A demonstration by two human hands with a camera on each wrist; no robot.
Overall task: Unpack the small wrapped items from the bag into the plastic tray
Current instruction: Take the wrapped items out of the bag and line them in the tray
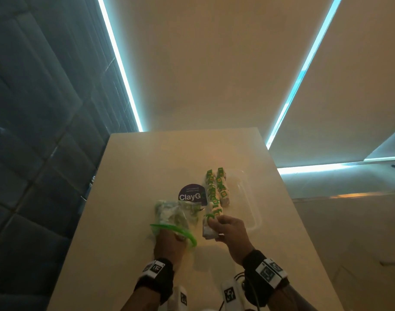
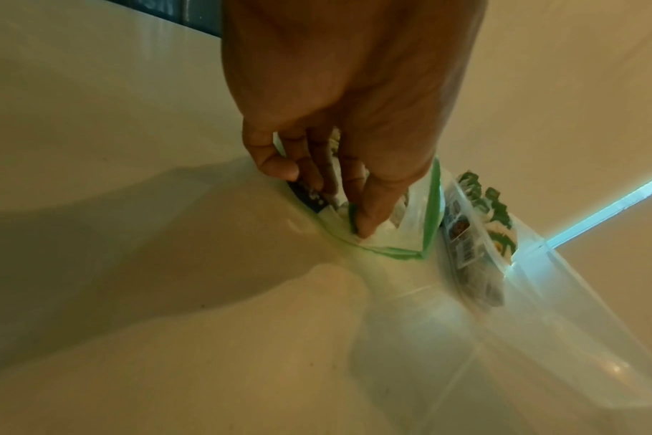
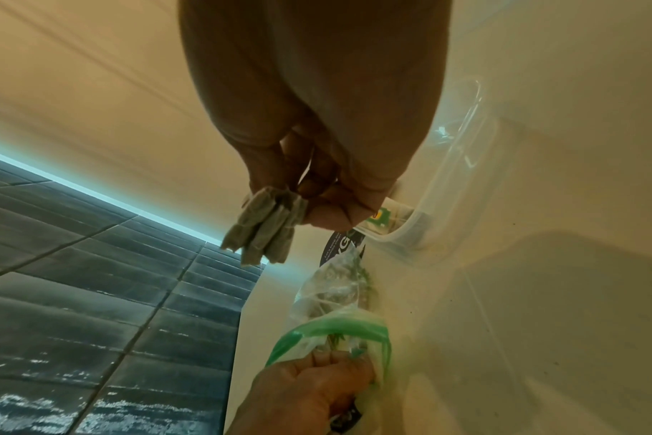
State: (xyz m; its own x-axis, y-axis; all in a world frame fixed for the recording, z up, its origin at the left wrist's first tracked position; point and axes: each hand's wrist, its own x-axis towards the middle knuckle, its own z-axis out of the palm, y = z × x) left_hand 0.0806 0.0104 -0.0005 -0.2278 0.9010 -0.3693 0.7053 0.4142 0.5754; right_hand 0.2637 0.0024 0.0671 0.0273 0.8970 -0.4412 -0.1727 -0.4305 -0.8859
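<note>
A clear bag [image 1: 171,214] with a green zip rim lies on the pale table, several wrapped items still inside. My left hand [image 1: 169,241] grips the bag's mouth, its fingers [image 2: 369,217] reaching in past the green rim [image 2: 432,206]. My right hand [image 1: 228,230] pinches a bunch of green-and-white wrapped items [image 1: 211,221], seen close in the right wrist view [image 3: 265,229], just above the near-left corner of the clear plastic tray [image 1: 248,198]. Two rows of wrapped items [image 1: 216,187] lie along the tray's left side. The tray's right part holds nothing.
A dark purple round label [image 1: 189,195] sits between bag and tray. The table's left edge drops to a dark tiled floor [image 1: 35,153]. White tagged blocks and a cable [image 1: 230,292] lie at the near edge. Bare tabletop extends beyond the tray.
</note>
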